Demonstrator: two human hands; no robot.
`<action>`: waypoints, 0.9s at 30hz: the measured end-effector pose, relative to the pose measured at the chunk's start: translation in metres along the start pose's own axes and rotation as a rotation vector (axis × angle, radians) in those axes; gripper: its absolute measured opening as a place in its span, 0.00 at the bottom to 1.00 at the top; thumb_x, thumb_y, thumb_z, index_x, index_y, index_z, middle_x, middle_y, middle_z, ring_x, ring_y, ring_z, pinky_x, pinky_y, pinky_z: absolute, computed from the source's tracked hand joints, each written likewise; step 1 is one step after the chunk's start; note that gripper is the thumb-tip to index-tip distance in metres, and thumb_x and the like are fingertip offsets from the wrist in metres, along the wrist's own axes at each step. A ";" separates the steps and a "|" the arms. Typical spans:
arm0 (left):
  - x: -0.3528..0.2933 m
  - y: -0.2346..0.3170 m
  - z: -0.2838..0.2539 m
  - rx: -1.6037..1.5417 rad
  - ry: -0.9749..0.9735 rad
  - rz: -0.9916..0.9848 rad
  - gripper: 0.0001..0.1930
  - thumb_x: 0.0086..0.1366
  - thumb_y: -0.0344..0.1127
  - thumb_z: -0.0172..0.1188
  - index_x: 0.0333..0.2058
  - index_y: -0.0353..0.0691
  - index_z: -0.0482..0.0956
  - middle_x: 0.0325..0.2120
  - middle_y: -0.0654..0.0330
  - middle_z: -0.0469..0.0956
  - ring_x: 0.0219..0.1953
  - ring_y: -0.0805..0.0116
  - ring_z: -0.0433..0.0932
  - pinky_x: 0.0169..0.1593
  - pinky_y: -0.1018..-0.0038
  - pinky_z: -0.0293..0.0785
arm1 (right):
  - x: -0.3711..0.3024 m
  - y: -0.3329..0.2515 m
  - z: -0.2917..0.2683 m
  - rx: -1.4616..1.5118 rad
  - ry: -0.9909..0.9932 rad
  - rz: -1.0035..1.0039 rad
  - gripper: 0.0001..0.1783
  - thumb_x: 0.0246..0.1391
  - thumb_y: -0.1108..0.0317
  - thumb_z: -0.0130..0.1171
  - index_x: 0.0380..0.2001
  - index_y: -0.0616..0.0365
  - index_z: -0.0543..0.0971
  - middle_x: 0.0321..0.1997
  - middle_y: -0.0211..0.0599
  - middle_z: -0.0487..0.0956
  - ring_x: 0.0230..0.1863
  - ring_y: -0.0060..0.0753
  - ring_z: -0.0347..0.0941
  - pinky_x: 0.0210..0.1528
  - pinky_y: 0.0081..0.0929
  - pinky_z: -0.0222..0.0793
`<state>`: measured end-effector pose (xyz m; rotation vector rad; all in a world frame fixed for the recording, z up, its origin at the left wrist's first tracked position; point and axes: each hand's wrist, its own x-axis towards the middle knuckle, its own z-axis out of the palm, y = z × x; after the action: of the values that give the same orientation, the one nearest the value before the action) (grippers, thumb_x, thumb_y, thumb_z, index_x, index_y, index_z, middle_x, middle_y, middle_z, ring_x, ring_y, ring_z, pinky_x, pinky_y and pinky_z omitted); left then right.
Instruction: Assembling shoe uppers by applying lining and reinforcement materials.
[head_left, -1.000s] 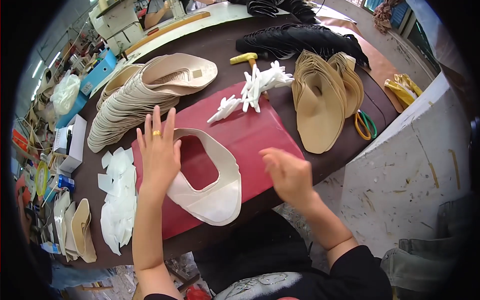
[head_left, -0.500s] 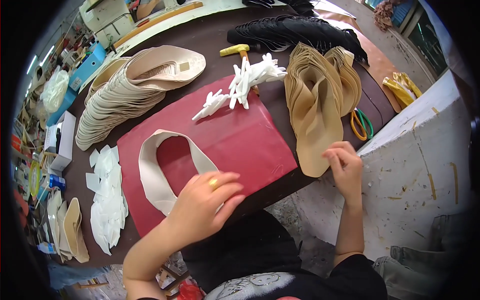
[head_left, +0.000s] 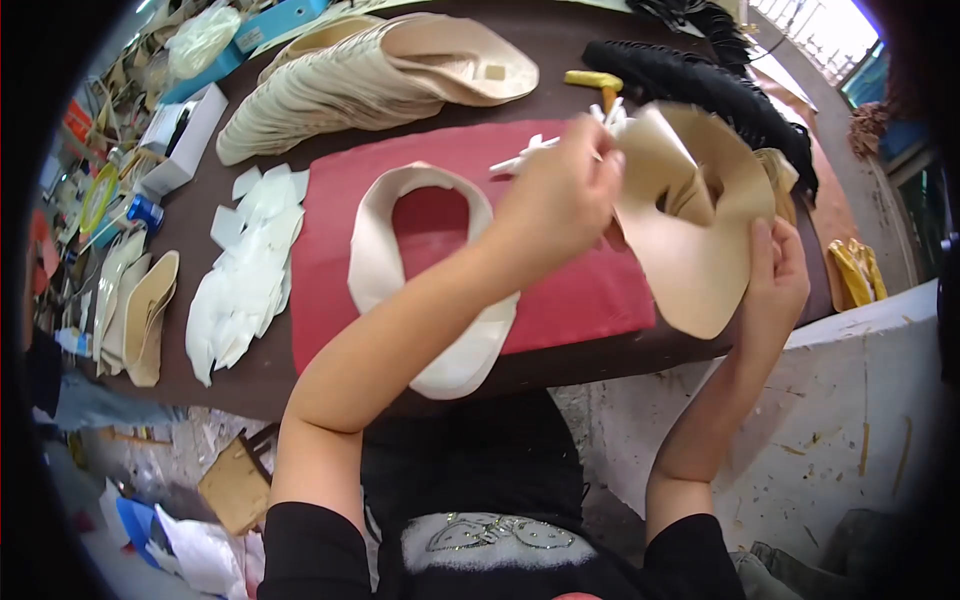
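My right hand (head_left: 782, 268) grips the right edge of a tan shoe-upper piece (head_left: 700, 280), its thumb on the front surface. This piece has an opening in its upper half and covers much of the tan stack behind it. My left hand (head_left: 572, 185) is closed beside the piece's upper left edge, above the small white sticks (head_left: 525, 158); what its fingers hold is hidden. Under my left forearm, a cream shoe upper (head_left: 462, 352) lies on the red mat (head_left: 585, 310), with its rounded lower end past the mat's near edge.
A fanned stack of cream uppers (head_left: 340, 92) lies at the back left. White thin pieces (head_left: 245, 275) are piled left of the mat. Black pieces (head_left: 690, 85) and a yellow-headed hammer (head_left: 593, 79) lie at the back. A white block (head_left: 830, 420) stands to the right.
My left hand has moved from the cream upper up and right to the tan piece. My right hand has taken hold of that piece's edge and raised it. The view has shifted.
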<state>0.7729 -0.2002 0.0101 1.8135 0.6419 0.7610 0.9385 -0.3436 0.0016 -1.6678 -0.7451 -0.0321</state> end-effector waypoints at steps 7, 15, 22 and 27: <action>-0.134 -0.061 -0.111 -0.211 0.310 -0.269 0.18 0.59 0.25 0.62 0.46 0.33 0.67 0.24 0.57 0.78 0.23 0.74 0.76 0.28 0.82 0.73 | -0.077 -0.015 0.101 0.516 -0.790 0.206 0.19 0.54 0.78 0.61 0.50 0.68 0.75 0.37 0.39 0.81 0.32 0.20 0.74 0.35 0.13 0.70; -0.173 -0.106 -0.130 -0.104 0.363 -0.449 0.19 0.55 0.24 0.67 0.43 0.32 0.71 0.25 0.58 0.78 0.23 0.77 0.75 0.28 0.83 0.72 | -0.128 0.011 0.128 0.213 -0.991 0.258 0.20 0.50 0.81 0.62 0.49 0.70 0.75 0.36 0.38 0.81 0.32 0.20 0.75 0.37 0.13 0.72; -0.172 -0.122 -0.139 -0.107 0.295 -0.475 0.17 0.54 0.24 0.68 0.40 0.32 0.72 0.24 0.58 0.77 0.22 0.77 0.75 0.28 0.84 0.72 | -0.134 0.011 0.137 0.091 -0.979 0.192 0.14 0.49 0.80 0.63 0.42 0.70 0.78 0.31 0.34 0.81 0.29 0.17 0.73 0.33 0.12 0.70; -0.170 -0.125 -0.143 -0.089 0.271 -0.474 0.16 0.54 0.23 0.67 0.39 0.32 0.72 0.23 0.59 0.77 0.22 0.77 0.74 0.27 0.84 0.71 | -0.134 0.009 0.141 0.032 -0.975 0.161 0.12 0.49 0.80 0.63 0.39 0.69 0.79 0.28 0.32 0.81 0.26 0.16 0.70 0.31 0.11 0.68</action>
<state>0.5440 -0.1959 -0.1022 1.4069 1.1469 0.6991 0.7837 -0.2782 -0.0972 -1.6660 -1.3020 0.9571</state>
